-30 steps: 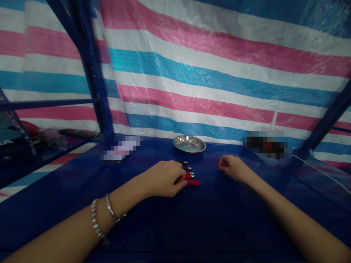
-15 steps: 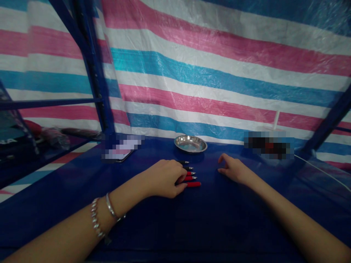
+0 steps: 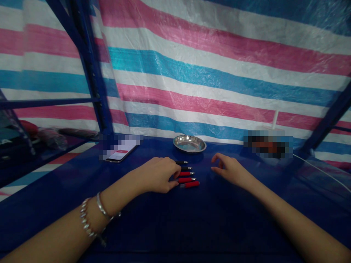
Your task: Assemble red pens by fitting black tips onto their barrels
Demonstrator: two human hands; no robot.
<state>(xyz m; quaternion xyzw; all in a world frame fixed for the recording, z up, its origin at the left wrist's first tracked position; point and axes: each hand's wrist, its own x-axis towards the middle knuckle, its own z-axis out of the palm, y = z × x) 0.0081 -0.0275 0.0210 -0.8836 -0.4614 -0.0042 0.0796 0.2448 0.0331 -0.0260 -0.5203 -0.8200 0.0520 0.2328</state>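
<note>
Across the lower half of the view stretches a blue tabletop (image 3: 208, 226), with both bare hands over its middle. The left hand (image 3: 157, 176) is curled, a small gap showing between thumb and forefinger; whether its hidden fingers pinch anything, I cannot tell. The right hand (image 3: 230, 170) is loosely spread, thumb and forefinger apart with nothing between them. Beyond and between the hands sits a shallow metal dish (image 3: 189, 147). Smallest are five pens (image 3: 186, 174), lying between the hands in a row that runs from near the dish toward the person, two black and three red. Their long axes point roughly left to right; the left hand is nearer, right at their left ends, while the right hand stands clear of their right ends.
</note>
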